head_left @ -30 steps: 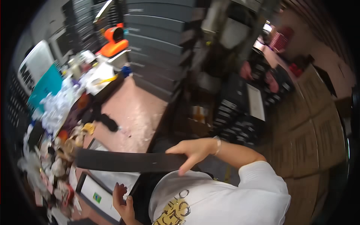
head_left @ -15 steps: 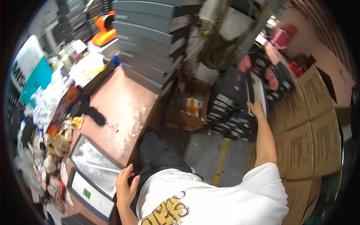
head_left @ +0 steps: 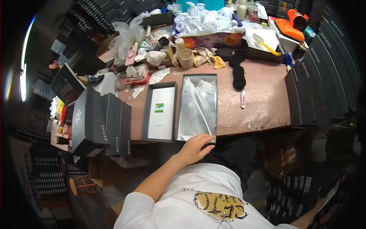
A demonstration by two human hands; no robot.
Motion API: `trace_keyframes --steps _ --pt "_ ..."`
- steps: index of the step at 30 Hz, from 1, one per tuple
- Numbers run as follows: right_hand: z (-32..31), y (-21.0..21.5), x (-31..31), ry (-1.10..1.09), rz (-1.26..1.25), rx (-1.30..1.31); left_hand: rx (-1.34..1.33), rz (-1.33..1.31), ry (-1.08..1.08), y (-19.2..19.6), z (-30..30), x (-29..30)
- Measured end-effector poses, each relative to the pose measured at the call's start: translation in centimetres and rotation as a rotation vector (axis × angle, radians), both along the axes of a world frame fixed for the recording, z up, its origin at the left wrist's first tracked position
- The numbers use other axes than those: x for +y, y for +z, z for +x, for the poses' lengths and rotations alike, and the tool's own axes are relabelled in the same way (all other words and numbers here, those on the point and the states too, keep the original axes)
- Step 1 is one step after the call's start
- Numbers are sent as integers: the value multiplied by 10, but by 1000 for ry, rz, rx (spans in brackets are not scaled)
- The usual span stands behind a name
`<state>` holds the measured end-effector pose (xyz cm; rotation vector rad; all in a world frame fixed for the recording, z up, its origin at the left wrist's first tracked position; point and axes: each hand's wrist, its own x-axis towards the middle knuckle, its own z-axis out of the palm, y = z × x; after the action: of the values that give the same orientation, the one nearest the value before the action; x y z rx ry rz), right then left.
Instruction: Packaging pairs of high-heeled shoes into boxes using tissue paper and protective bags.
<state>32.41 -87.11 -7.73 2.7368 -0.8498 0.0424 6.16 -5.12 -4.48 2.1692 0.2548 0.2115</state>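
My left hand (head_left: pixel 196 148) rests at the near edge of an open dark grey shoe box (head_left: pixel 216 103), fingers stretched out and thumb apart. White tissue-like wrapping (head_left: pixel 196 107) fills that box and covers what lies inside. Just left of it is the box's lid (head_left: pixel 173 114), white inside with a small green picture. Low at the right rim, in dim light, my right hand (head_left: pixel 321 203) is closed on the edge of a shoe box (head_left: pixel 331 194) with a pale inner side. Its fingers are partly hidden there, beside several stacked dark boxes (head_left: pixel 293 191).
Closed grey boxes (head_left: pixel 89 118) stand at the table's left end, and a tall stack (head_left: pixel 305 87) at its right. A cutter (head_left: pixel 243 99) lies by a black eye mask-like item (head_left: pixel 239 76). Crumpled paper (head_left: pixel 207 19) and an orange tool (head_left: pixel 291 26) sit behind. A wooden stool (head_left: pixel 82 185) stands below.
My view has swung from the right-hand stacks to the table. My left hand has come onto the near edge of the open box. My right hand stays out by the stacked boxes.
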Motion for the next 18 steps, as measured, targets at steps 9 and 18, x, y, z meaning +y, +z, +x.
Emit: trace_keyframes --steps 9,18 --pt "-47 39 385 920 912 123 -183 482 516 -1 25 110" --pt "-129 90 773 1856 1453 450 -800 847 1326 141 -181 136"
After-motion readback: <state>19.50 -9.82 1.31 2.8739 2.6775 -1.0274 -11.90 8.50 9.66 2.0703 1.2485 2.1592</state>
